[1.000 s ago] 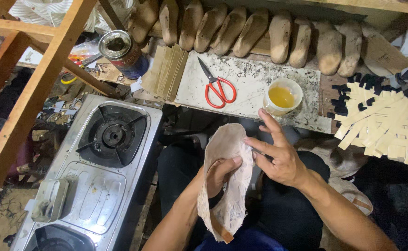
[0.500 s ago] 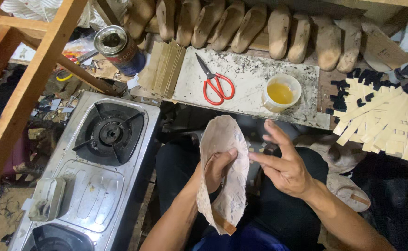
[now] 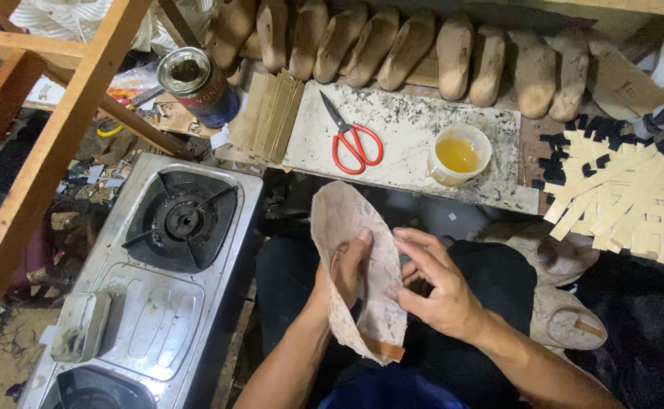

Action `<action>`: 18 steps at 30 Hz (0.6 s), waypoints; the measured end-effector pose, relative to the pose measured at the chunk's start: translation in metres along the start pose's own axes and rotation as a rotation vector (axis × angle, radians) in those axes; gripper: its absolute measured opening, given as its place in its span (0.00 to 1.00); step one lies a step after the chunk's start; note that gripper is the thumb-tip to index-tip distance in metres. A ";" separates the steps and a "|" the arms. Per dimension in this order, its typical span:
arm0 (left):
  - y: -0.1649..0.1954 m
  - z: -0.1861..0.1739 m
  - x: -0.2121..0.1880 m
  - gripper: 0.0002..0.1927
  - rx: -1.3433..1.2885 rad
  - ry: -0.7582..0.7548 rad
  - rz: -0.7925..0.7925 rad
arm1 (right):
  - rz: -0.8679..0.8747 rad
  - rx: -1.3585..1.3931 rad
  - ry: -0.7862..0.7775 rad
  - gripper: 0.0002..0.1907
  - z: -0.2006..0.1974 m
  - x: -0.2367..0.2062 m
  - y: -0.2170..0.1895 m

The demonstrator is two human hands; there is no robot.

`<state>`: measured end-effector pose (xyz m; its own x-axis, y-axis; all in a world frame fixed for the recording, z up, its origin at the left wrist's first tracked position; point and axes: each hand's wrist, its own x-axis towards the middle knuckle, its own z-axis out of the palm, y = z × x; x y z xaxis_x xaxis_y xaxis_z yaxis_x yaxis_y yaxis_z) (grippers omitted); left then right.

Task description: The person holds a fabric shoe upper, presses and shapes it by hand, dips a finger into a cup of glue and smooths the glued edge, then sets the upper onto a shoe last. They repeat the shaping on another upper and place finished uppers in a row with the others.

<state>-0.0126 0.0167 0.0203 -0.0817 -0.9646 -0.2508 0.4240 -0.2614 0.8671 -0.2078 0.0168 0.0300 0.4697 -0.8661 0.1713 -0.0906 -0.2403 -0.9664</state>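
Observation:
I hold a pale, mottled shoe-shaped piece (image 3: 347, 227) upright over my lap, its pointed end toward the slab. My left hand (image 3: 345, 273) is inside or behind it, gripping it from the left, fingers showing at its middle. My right hand (image 3: 434, 284) presses fingers against its right edge. A small tan tape strip (image 3: 383, 351) sits at its lower end.
A marble slab (image 3: 408, 125) carries red-handled scissors (image 3: 355, 144) and a cup of yellow glue (image 3: 458, 154). Wooden shoe lasts (image 3: 392, 42) line the back. A gas stove (image 3: 150, 280) stands left, cut strips (image 3: 635, 197) right, a tin can (image 3: 196, 83) and wooden frame (image 3: 44, 144) at far left.
My right hand came down from an open spread above the piece and now touches its right edge. The piece stays upright in my left hand.

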 end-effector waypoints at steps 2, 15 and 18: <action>-0.005 -0.005 -0.001 0.14 0.105 -0.064 -0.006 | 0.051 -0.027 0.034 0.39 0.000 0.002 -0.002; -0.026 -0.031 -0.007 0.15 0.161 -0.147 -0.136 | -0.171 -1.314 0.226 0.24 -0.114 0.076 0.024; -0.021 -0.030 -0.008 0.16 0.105 -0.194 -0.156 | 0.009 -1.235 0.139 0.20 -0.132 0.082 0.043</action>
<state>0.0058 0.0307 -0.0085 -0.3139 -0.8987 -0.3064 0.2973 -0.3995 0.8672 -0.2893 -0.1229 0.0277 0.3743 -0.8909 0.2571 -0.8943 -0.4202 -0.1540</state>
